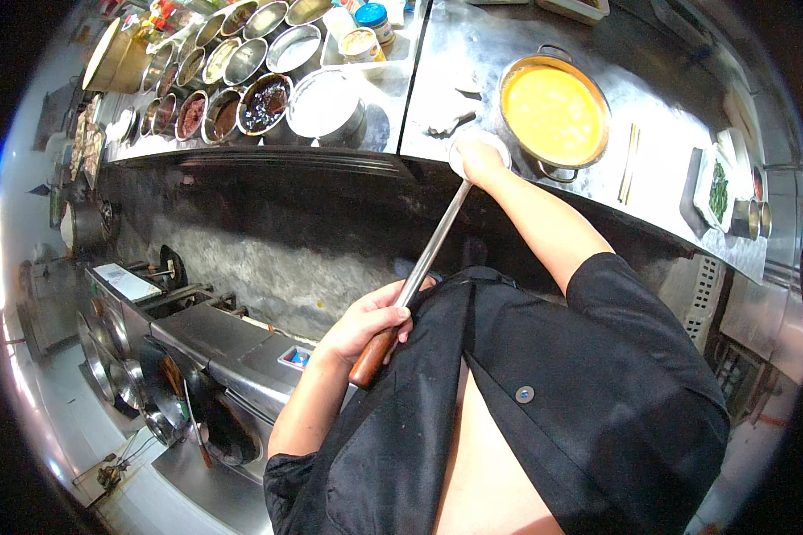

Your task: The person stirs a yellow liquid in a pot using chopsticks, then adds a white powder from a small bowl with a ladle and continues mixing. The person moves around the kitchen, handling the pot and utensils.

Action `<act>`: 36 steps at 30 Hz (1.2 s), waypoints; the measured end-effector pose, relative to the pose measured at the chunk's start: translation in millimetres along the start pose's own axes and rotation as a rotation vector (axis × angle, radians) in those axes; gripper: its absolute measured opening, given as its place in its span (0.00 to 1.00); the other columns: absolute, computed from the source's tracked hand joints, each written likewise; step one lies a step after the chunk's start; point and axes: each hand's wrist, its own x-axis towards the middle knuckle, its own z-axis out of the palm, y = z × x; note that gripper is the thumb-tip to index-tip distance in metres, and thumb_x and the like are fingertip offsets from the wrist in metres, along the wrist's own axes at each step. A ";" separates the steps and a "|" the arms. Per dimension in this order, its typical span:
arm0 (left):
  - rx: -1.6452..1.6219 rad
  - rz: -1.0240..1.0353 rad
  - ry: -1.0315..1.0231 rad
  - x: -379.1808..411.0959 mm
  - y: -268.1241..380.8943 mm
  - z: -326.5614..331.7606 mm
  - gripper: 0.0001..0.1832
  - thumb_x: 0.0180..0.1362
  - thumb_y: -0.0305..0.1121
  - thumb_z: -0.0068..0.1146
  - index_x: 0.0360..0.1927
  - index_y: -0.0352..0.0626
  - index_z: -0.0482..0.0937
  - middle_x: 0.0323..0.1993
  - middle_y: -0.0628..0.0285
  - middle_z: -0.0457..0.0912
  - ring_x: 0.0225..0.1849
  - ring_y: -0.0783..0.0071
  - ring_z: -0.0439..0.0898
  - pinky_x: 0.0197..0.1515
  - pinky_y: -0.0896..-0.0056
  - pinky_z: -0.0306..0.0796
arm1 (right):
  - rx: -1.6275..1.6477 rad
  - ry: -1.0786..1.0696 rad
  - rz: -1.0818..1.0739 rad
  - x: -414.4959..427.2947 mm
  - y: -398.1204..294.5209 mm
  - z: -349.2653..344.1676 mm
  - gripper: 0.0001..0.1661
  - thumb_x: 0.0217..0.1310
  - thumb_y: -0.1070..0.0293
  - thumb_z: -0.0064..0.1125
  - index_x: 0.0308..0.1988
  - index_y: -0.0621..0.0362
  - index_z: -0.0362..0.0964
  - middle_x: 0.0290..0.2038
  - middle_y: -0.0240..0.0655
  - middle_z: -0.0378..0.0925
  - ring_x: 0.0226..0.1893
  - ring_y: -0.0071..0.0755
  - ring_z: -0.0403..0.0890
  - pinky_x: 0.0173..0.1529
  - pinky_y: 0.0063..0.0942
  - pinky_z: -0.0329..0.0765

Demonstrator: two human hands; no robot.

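Note:
My left hand (373, 324) is closed round the dark wooden handle of a long metal-shafted ladle (439, 239), low in front of my black jacket. The shaft slopes up to the right, to a pale round bowl at the counter's edge. Over this bowl (455, 160) lies my right hand (480, 160); its fingers are partly hidden in glare, and whether they grip anything cannot be told. Just right of that hand stands a two-handled metal pot (554, 114) of yellow liquid with pale lumps. A crumpled whitish cloth (447, 117) lies behind my right hand.
Metal bowls of sauces and seasonings, among them a dark sauce (265, 103), line the steel counter (381, 137) at the upper left. Chopsticks (630, 164) and a tray of green vegetables (718, 190) lie right of the pot. Woks (231, 428) stand by a steel range (221, 341) at the lower left.

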 end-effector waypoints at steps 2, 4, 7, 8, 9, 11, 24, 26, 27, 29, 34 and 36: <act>0.005 0.012 0.004 2.1 -7.1 -5.9 0.30 0.54 0.33 0.54 0.61 0.36 0.64 0.27 0.69 0.73 0.25 0.83 0.71 0.30 0.84 0.68 | 0.085 0.115 -0.028 -1.8 0.7 -0.9 0.17 0.55 0.62 0.43 0.36 0.59 0.76 0.38 0.52 0.77 0.42 0.54 0.77 0.48 0.44 0.70; -0.007 -0.003 0.011 -0.3 -5.4 -4.3 0.29 0.54 0.33 0.54 0.61 0.37 0.64 0.26 0.69 0.73 0.24 0.83 0.71 0.30 0.83 0.68 | 0.095 0.091 -0.019 -2.2 0.3 -8.6 0.17 0.55 0.62 0.43 0.35 0.59 0.76 0.38 0.52 0.77 0.42 0.53 0.78 0.48 0.44 0.70; -0.009 0.014 0.008 0.1 -9.6 -7.9 0.29 0.55 0.33 0.54 0.60 0.38 0.64 0.25 0.69 0.73 0.24 0.82 0.71 0.29 0.83 0.68 | 0.065 -0.002 -0.016 -4.3 -9.8 -29.8 0.20 0.56 0.60 0.41 0.38 0.61 0.76 0.42 0.53 0.76 0.45 0.53 0.76 0.52 0.43 0.68; -0.008 0.026 0.006 0.9 -11.8 -9.8 0.28 0.55 0.32 0.54 0.60 0.38 0.64 0.25 0.68 0.73 0.24 0.82 0.72 0.29 0.83 0.68 | 0.047 -0.043 -0.016 -5.1 -13.5 -34.2 0.22 0.57 0.59 0.40 0.40 0.62 0.76 0.44 0.54 0.75 0.47 0.53 0.75 0.54 0.43 0.66; -0.009 0.030 0.008 1.8 -11.0 -9.3 0.28 0.55 0.32 0.54 0.60 0.38 0.65 0.25 0.68 0.73 0.24 0.82 0.72 0.28 0.83 0.68 | 0.030 -0.064 -0.024 -4.2 -11.1 -34.0 0.21 0.57 0.60 0.40 0.40 0.61 0.76 0.44 0.53 0.76 0.47 0.52 0.76 0.53 0.43 0.67; -0.013 0.039 0.015 2.9 -9.4 -7.7 0.27 0.55 0.32 0.54 0.59 0.38 0.66 0.24 0.68 0.73 0.24 0.82 0.72 0.28 0.83 0.68 | -0.004 -0.107 -0.039 -0.9 -1.6 -32.8 0.20 0.57 0.62 0.41 0.39 0.60 0.76 0.43 0.52 0.76 0.46 0.52 0.76 0.52 0.42 0.69; -0.011 0.009 -0.009 4.0 -10.9 -16.0 0.27 0.54 0.32 0.54 0.59 0.38 0.65 0.24 0.68 0.73 0.23 0.82 0.72 0.28 0.82 0.68 | 0.209 -0.428 -0.209 -7.9 -5.7 -82.6 0.29 0.44 0.80 0.49 0.51 0.53 0.73 0.47 0.44 0.77 0.48 0.44 0.77 0.52 0.32 0.72; -0.024 0.012 -0.010 4.6 -13.0 -18.7 0.28 0.54 0.31 0.54 0.59 0.38 0.65 0.25 0.68 0.74 0.23 0.82 0.72 0.28 0.82 0.68 | 0.226 -0.419 -0.198 -15.2 -22.7 -102.8 0.29 0.44 0.80 0.49 0.51 0.53 0.73 0.46 0.44 0.77 0.48 0.44 0.77 0.52 0.32 0.72; -0.024 0.012 -0.010 4.9 -11.3 -17.9 0.28 0.54 0.31 0.54 0.60 0.38 0.65 0.26 0.68 0.74 0.24 0.82 0.72 0.28 0.82 0.68 | 0.236 -0.408 -0.188 -17.9 -25.9 -109.9 0.29 0.44 0.80 0.49 0.51 0.53 0.73 0.46 0.44 0.77 0.48 0.44 0.77 0.52 0.33 0.72; -0.027 0.014 -0.011 4.0 -6.4 -14.8 0.28 0.54 0.31 0.54 0.60 0.37 0.64 0.27 0.68 0.74 0.24 0.82 0.72 0.29 0.82 0.69 | 0.160 -0.389 -0.202 -15.9 -20.0 -108.3 0.29 0.45 0.80 0.49 0.51 0.54 0.72 0.47 0.45 0.77 0.48 0.44 0.77 0.52 0.33 0.72; -0.011 0.020 -0.024 3.3 -1.1 -15.4 0.28 0.54 0.30 0.53 0.60 0.36 0.64 0.29 0.67 0.74 0.24 0.82 0.72 0.29 0.82 0.69 | -0.001 -0.304 -0.280 -28.3 -22.7 -118.9 0.25 0.48 0.78 0.50 0.51 0.55 0.72 0.47 0.47 0.76 0.47 0.47 0.77 0.51 0.37 0.72; -0.011 0.019 -0.027 3.3 -1.5 -16.9 0.28 0.54 0.30 0.53 0.60 0.36 0.64 0.29 0.67 0.74 0.24 0.82 0.72 0.30 0.82 0.69 | -0.059 -0.256 -0.316 -36.1 -15.0 -111.1 0.24 0.50 0.77 0.50 0.50 0.55 0.72 0.46 0.48 0.76 0.47 0.48 0.77 0.51 0.38 0.73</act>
